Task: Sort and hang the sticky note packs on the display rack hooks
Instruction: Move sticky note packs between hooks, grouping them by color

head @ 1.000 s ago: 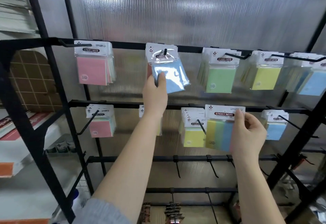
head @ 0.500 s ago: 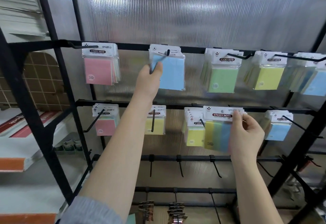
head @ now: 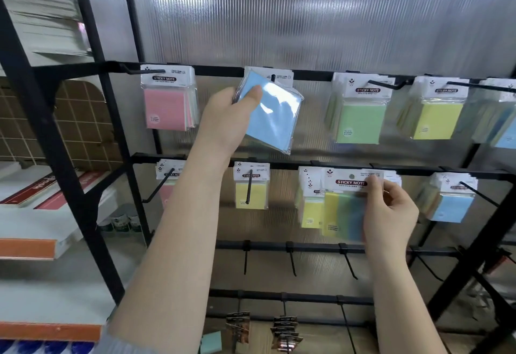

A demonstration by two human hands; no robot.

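Blue pack (head: 275, 115), tilted at 12 o'clock hook (head: 272, 77), pinched by left hand (head: 223, 119): light, slippery film; best held by stiff header card; striped pack (head: 344, 208) clasped in right hand (head: 391, 214).

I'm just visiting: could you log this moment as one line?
left hand: tilting blue pack on top hook | right hand: holding multicolour pack, unhung
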